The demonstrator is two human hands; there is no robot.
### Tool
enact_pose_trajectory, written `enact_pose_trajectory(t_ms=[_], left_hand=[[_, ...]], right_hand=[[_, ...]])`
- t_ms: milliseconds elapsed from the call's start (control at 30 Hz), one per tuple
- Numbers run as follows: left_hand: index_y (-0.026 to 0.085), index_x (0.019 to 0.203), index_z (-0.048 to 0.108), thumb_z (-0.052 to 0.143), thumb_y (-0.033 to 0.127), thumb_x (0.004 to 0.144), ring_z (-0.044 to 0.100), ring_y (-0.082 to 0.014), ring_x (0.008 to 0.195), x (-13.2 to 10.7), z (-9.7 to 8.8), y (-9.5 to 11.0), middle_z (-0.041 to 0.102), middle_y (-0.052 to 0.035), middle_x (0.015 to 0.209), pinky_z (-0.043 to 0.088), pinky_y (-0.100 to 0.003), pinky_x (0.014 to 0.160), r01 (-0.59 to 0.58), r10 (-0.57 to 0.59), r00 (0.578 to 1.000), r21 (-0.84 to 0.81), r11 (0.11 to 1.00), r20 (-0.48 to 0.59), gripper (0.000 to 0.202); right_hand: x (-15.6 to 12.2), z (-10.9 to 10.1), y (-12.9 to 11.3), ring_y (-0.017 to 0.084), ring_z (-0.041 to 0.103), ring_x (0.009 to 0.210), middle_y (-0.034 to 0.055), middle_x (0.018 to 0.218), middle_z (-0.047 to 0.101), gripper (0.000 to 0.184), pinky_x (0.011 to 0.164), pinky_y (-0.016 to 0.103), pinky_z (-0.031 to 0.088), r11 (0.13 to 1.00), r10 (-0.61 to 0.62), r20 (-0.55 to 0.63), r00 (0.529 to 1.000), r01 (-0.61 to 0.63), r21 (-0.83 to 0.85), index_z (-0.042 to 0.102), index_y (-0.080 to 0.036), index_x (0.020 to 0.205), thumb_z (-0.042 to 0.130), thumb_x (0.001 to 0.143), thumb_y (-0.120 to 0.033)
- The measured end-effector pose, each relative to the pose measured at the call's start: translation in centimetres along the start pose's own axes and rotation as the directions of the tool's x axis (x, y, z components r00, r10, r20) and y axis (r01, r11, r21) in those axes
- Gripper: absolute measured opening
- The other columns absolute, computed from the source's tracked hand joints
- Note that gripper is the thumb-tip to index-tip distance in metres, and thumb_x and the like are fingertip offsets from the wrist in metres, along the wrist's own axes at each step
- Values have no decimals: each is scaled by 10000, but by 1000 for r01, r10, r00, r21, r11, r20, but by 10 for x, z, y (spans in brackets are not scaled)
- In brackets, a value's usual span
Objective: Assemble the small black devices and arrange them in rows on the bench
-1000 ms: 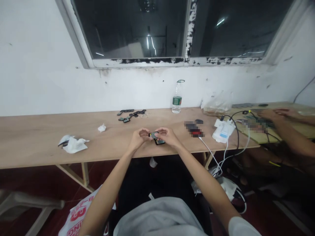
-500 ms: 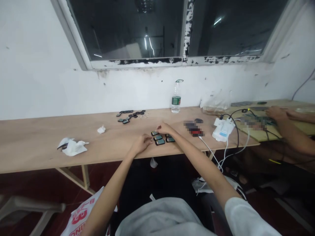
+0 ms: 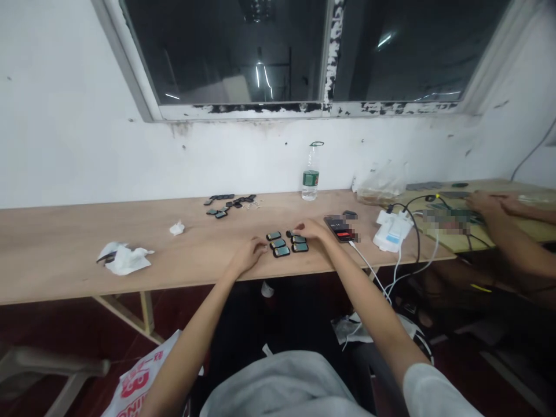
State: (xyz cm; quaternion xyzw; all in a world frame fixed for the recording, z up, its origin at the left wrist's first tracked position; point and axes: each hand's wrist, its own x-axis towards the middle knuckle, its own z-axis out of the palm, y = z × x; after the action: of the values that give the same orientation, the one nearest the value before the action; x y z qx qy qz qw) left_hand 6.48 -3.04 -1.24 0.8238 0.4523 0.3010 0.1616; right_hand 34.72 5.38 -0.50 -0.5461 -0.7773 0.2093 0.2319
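Observation:
On the wooden table, small rounded black cases with grey-green panels (image 3: 281, 251) lie in two short columns. My left hand (image 3: 251, 255) rests just left of the left column, its fingers closed in a pinch. Whatever sits at those fingertips is too small to make out. My right hand (image 3: 313, 230) is over the far end of the right column, fingertips together at the farthest case (image 3: 289, 233), partly covering it. Beyond, toward the wall, lie more black cases (image 3: 221, 214) and a scatter of tiny pale pieces (image 3: 253, 205).
A water bottle (image 3: 310, 178) stands by the wall. To the right are a phone (image 3: 340, 228) on a white cable, a power strip (image 3: 393, 230) and a plastic bag (image 3: 382, 184). Crumpled tissues (image 3: 130, 260) lie left. A co-worker's arms (image 3: 516, 231) reach in from the right.
My right hand has moved right, from the farthest case of the left column to the farthest one of the right column. My left hand has stayed nearly in place.

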Motion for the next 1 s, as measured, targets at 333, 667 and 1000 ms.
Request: enact_pose_trajectory(t_ms=[333, 667, 1000], left_hand=[[177, 1064, 681, 497, 268, 961, 614, -271, 1078, 1, 1, 0, 678, -102, 1070, 491, -422, 987, -66, 74, 985, 53, 996, -155, 229], [210, 1211, 638, 466, 301, 1019, 598, -238, 1107, -4, -5, 48, 650, -89, 1148, 491, -400, 997, -272, 277, 942, 53, 961, -189, 273], [206, 1198, 699, 509, 287, 1005, 625, -238, 1089, -6, -7, 51, 658, -95, 1122, 520, -402, 993, -258, 276, 932, 102, 961, -233, 282]], right_hand=[[-5, 5, -3, 154, 646, 704, 26, 754, 714, 134, 638, 219, 483, 966, 23, -298, 954, 56, 252, 668, -151, 771, 744, 708, -242], [-65, 22, -57, 170, 679, 644, 77, 818, 739, 362, 589, 272, 568, 725, -59, -241, 969, 207, 657, 697, -155, 859, 802, 718, -471], [-79, 16, -78, 177, 681, 650, 70, 800, 737, 376, 578, 278, 573, 689, -45, -221, 974, 191, 699, 700, -149, 846, 819, 705, -477]])
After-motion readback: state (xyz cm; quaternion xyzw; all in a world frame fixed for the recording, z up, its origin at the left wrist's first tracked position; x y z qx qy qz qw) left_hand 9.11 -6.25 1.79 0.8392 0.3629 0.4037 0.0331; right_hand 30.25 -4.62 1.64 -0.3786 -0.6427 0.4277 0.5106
